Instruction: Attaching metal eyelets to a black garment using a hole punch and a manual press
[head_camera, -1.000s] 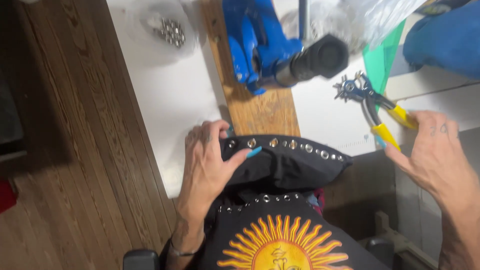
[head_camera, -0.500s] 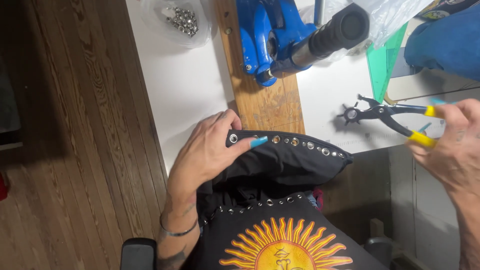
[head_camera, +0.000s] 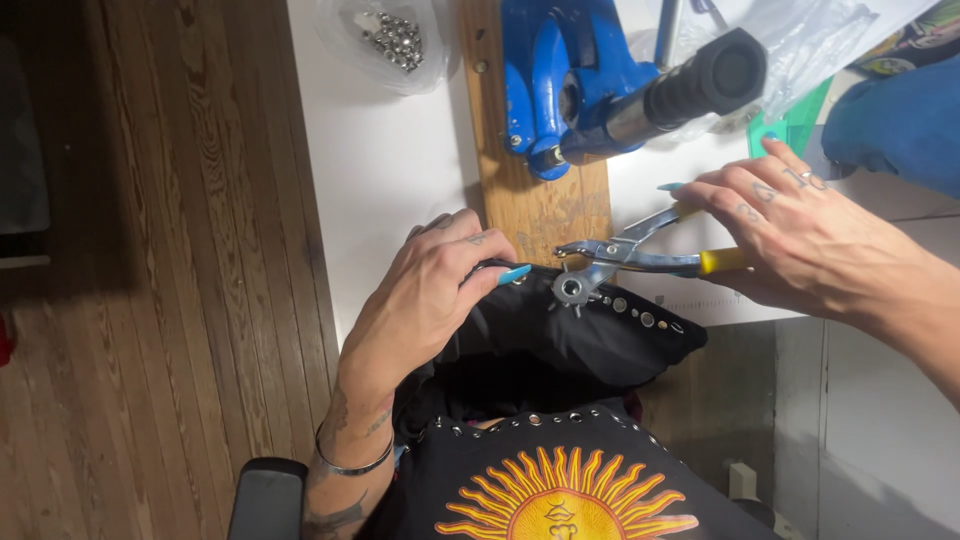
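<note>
Pinning the black cloth (head_camera: 560, 345) to the desk (head_camera: 385, 190) with fingers spread, the left hand (head_camera: 430, 300) steadies it while the right hand (head_camera: 800, 235) grips the punch pliers (head_camera: 625, 258) above its eyelets.

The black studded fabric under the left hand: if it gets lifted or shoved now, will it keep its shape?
Probably not. The black fabric bunches in soft folds and droops off the white table edge, so it looks floppy. The left hand pins it flat, suggesting it would slide otherwise. The punch pliers in the right hand sit at its eyelet row and could drag it.
</note>
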